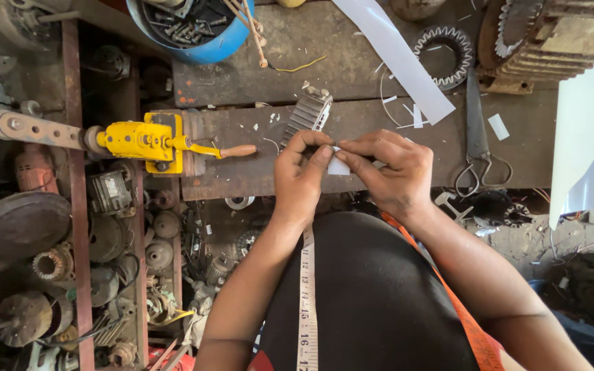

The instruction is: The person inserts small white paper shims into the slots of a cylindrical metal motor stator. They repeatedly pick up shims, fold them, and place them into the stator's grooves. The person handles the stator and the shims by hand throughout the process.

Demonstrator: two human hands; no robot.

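Tape measure (306, 302) on lap; both hands' fingers (321, 159) pinching small white paper piece (339, 167)

The small slip of paper (339, 166) pinched between the hands is white, like the long paper strip (397, 58) on the dark brown, stained tabletop (256, 69). The hand crank tool (149, 141) is bright yellow with a wooden handle. The bucket (201, 38) is blue. The measuring tape (306, 302) is pale with black marks. The scissors (479, 144) are dark grey.
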